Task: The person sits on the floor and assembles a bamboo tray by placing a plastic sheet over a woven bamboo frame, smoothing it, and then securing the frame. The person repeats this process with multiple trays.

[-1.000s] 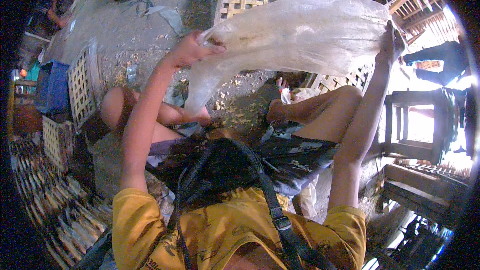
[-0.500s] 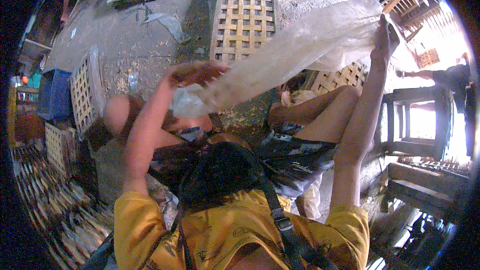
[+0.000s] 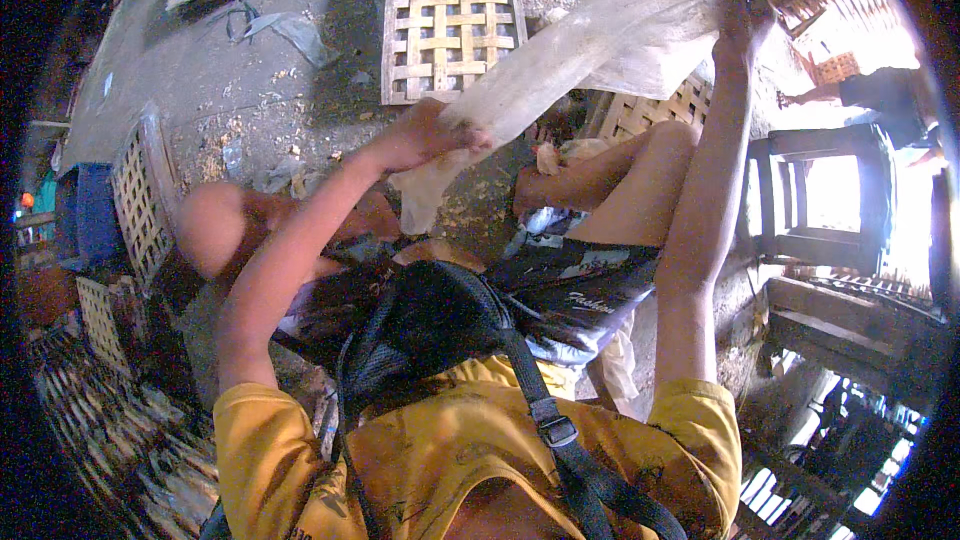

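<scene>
A long, pale translucent plastic sheet [image 3: 570,60] stretches slantwise between my two hands. My right hand [image 3: 742,15], raised high at the far right, is closed around its gathered upper end. Lower down, my left hand [image 3: 432,136] grips the sheet near its other end, with the fingers curled round the plastic. A loose tail hangs below that hand, in front of my bent knees. Beyond the sheet lies a woven slatted panel in a wooden frame [image 3: 452,20]. The plastic partly covers a second woven panel [image 3: 650,112] beside my right leg.
On the left stand a framed woven panel [image 3: 143,200] and a blue crate [image 3: 88,215]. A dark wooden frame [image 3: 825,202] is at the right, with another person's dark sleeve [image 3: 880,90] past it. Scraps and a crumpled plastic piece [image 3: 290,38] litter the dirt floor [image 3: 220,90].
My left hand has moved right and closed on the sheet's lower part; before, it was blurred at the lower end. My right hand appears higher. The view has shifted, raising the floor panel in the picture.
</scene>
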`<state>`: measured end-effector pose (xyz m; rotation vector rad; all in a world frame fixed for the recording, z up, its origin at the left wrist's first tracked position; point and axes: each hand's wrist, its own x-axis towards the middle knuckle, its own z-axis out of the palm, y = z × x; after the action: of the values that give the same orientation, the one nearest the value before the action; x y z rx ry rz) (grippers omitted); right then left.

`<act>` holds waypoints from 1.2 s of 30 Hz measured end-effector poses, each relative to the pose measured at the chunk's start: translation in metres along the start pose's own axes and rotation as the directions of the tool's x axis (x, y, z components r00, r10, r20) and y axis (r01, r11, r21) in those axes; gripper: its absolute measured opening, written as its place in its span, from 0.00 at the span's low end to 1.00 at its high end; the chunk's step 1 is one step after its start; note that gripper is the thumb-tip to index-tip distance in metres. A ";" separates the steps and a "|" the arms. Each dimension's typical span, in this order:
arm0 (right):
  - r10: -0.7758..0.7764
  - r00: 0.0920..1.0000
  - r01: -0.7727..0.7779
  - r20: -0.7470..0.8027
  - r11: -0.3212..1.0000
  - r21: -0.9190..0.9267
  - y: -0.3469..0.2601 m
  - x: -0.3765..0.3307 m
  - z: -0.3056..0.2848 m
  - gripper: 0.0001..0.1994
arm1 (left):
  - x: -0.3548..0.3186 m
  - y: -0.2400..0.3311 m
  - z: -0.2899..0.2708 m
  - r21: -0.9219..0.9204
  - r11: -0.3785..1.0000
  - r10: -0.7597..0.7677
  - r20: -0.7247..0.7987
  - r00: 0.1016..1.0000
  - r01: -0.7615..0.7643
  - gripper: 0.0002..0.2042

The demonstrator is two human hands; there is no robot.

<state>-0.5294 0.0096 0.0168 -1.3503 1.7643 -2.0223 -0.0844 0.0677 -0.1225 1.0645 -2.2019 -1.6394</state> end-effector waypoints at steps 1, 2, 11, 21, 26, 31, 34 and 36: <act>-0.001 1.000 0.001 -0.005 1.000 0.021 0.007 0.008 -0.007 0.11 | 0.003 -0.004 -0.008 -0.061 0.997 -0.047 0.050 0.998 0.050 0.26; -0.002 1.000 0.002 -0.010 0.999 0.042 0.018 0.018 -0.016 0.12 | 0.004 -0.009 -0.014 -0.119 0.988 -0.091 0.104 0.990 0.103 0.25; -0.056 0.996 0.035 -0.066 0.957 -0.288 0.000 -0.001 0.004 0.16 | -0.032 -0.011 -0.064 -0.187 0.979 -0.062 0.089 0.994 0.077 0.16; -0.253 0.963 0.154 -0.092 0.798 -0.582 0.024 0.028 -0.014 0.17 | -0.056 -0.013 -0.133 -0.062 0.991 -0.126 -0.112 0.986 0.119 0.18; -0.030 0.991 -0.010 -0.134 0.959 -0.283 0.002 0.002 -0.020 0.20 | -0.078 -0.014 -0.169 0.020 0.999 0.045 -0.369 0.929 -0.041 0.15; 0.058 0.980 -0.094 -0.191 0.978 -0.187 -0.006 0.002 -0.012 0.18 | -0.090 -0.021 -0.192 0.328 0.943 0.153 -0.583 0.798 0.058 0.16; 0.003 0.973 -0.069 -0.232 0.958 -0.277 -0.012 0.002 -0.017 0.17 | -0.090 -0.039 -0.203 0.358 0.926 0.168 -0.673 0.721 0.118 0.16; -0.058 0.964 -0.029 -0.259 0.946 -0.322 -0.007 0.008 -0.028 0.16 | -0.084 -0.049 -0.205 0.355 0.911 0.142 -0.749 0.648 0.211 0.15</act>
<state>-0.5499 0.0273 0.0298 -1.2142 2.2951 -2.0708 0.1087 -0.0391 -0.0700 1.5434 -1.9136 -0.4844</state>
